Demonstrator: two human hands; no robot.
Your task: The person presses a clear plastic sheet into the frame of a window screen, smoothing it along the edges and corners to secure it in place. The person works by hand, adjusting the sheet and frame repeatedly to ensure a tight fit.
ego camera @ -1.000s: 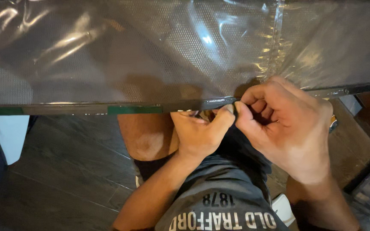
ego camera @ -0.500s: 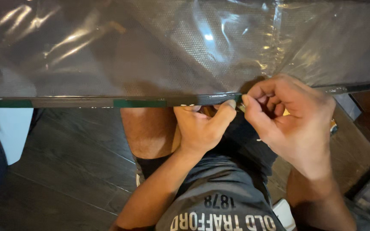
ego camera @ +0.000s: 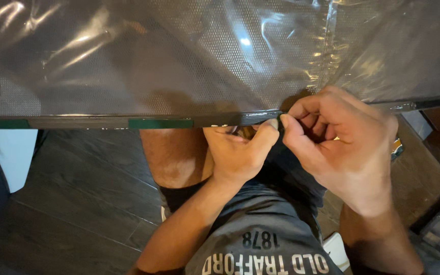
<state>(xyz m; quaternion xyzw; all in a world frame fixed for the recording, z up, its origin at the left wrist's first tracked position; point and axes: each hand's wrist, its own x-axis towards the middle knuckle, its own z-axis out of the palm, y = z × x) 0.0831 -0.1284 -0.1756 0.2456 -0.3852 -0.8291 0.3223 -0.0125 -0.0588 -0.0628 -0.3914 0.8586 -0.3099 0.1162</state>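
**Hands pinch at panel's edge**

A person's left hand [ego camera: 238, 153] and right hand [ego camera: 339, 140] meet fingertip to fingertip, both clenched on the dark edge strip [ego camera: 260, 118] of a plastic-wrapped panel [ego camera: 179, 56], directly above the fingers.

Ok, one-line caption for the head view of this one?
Both hands, left and right, pinch the near edge of a plastic-wrapped flat panel above a dark wood floor.

A plastic-wrapped dark panel [ego camera: 179, 66] blocks everything ahead of my hands [ego camera: 291, 147]; open room lies below its edge, over the wooden floor [ego camera: 77, 203].
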